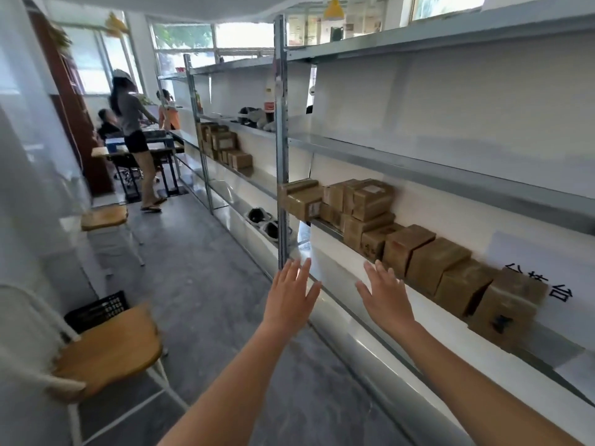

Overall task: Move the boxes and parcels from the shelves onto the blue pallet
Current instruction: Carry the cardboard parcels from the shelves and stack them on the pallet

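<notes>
1. Shelves: a long metal rack along the right-hand wall, several tiers high, divided by grey upright posts.
2. Row of boxes: brown cardboard cartons lined up on the middle tier, running from beside the near post out to the right; some sit stacked two high at the post end.
3. Far boxes: a second cluster on the same tier, further down the aisle.
4. Stools: wooden seats along the left side of the aisle, well apart from the rack.
5. Left hand and right hand: both raised, fingers straight and spread, holding nothing, palms turned toward the stacked cartons and not yet touching them.
6. Blue pallet: not visible from this position.

Step in hand, as judged: reaching in for a pick-up. The next move probably calls for closing both palms on opposite sides of a carton, lifting it off the tier, then turning to find the pallet.
</notes>
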